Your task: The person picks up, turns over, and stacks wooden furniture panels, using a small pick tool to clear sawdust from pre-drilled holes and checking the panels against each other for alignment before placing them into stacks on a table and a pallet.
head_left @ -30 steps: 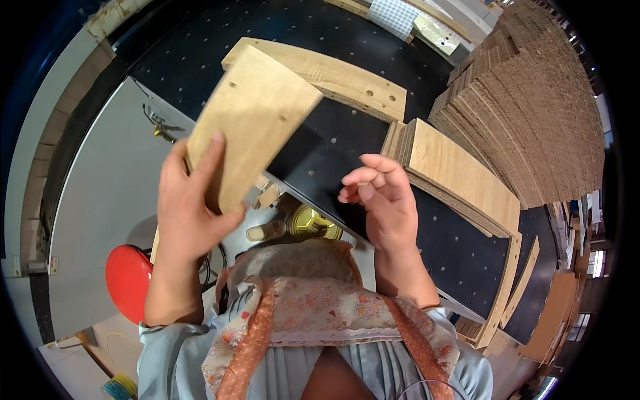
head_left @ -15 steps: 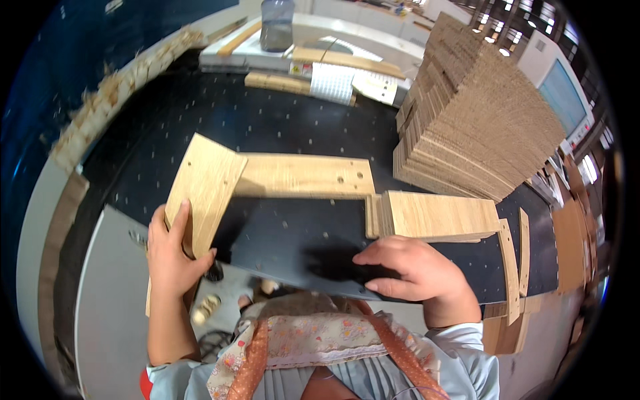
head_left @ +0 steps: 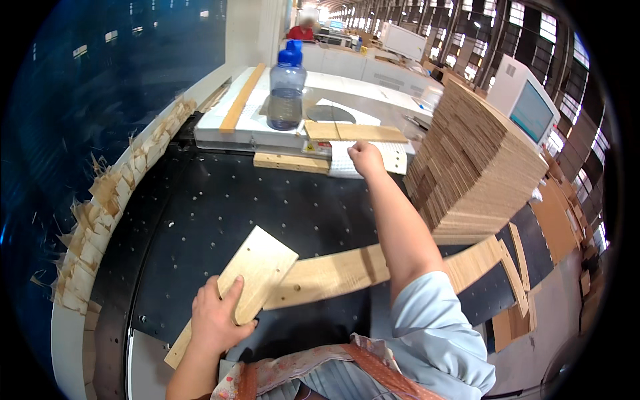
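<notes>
My left hand (head_left: pixel 217 319) grips a pale wooden board (head_left: pixel 260 270) near the front of the black table, thumb on its top face. This board has small holes and lies slanted, over the end of a longer drilled board (head_left: pixel 330 275). My right arm stretches across the table. At its end my right hand (head_left: pixel 366 159) is closed over a white sheet with rows of small marks (head_left: pixel 345 167); what its fingertips pinch, if anything, is hidden. Beside the sheet are a wooden strip (head_left: pixel 291 163) and another strip (head_left: pixel 357 132) above it.
A tall stack of brown boards (head_left: pixel 477 170) stands at the right, with a monitor (head_left: pixel 523 100) behind. A blue-capped water bottle (head_left: pixel 287 90) stands on the white machine top (head_left: pixel 233 138). Narrow drilled strips (head_left: pixel 513 277) lie at the right edge. A person (head_left: pixel 301 32) is far back.
My right hand has reached from the table's front to the white sheet at the back. The view has tilted up. My left hand still holds the slanted board.
</notes>
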The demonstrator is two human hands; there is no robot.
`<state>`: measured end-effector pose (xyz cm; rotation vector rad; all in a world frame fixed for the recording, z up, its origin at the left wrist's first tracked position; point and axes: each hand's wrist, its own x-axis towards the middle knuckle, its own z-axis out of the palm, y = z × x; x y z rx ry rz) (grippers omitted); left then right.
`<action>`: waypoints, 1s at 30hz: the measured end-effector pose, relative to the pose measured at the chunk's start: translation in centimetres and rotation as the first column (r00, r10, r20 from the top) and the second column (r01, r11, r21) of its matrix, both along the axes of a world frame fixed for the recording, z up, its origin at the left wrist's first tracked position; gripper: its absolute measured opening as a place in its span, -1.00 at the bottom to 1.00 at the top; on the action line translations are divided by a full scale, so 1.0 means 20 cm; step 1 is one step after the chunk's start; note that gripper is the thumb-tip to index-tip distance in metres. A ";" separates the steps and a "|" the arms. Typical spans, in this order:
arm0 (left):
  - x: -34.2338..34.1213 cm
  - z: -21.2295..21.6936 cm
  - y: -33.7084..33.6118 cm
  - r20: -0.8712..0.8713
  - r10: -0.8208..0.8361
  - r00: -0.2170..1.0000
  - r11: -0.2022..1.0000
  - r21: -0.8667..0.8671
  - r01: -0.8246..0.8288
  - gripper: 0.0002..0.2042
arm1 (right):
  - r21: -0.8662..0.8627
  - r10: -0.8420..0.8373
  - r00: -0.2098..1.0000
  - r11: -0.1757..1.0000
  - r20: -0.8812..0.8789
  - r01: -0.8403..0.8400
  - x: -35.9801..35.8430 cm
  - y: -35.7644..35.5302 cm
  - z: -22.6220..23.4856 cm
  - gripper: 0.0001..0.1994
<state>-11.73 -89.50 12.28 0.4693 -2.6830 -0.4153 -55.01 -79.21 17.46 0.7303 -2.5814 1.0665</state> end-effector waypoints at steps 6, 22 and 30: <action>-0.02 0.04 -0.07 0.146 0.017 0.989 0.993 0.110 -0.034 -0.19 | -0.258 -0.091 0.943 0.949 0.322 0.179 -0.41 -0.39 -0.14 -0.88; -0.06 0.02 0.03 0.076 -0.037 0.996 0.999 -0.022 0.039 -0.20 | -0.911 0.875 0.458 0.309 0.159 -0.274 0.78 0.20 -0.03 -0.80; -0.10 0.01 0.08 0.075 -0.136 0.988 0.991 0.015 0.135 -0.23 | -0.340 0.727 0.673 0.604 -0.136 -0.721 1.13 0.41 -0.27 -0.95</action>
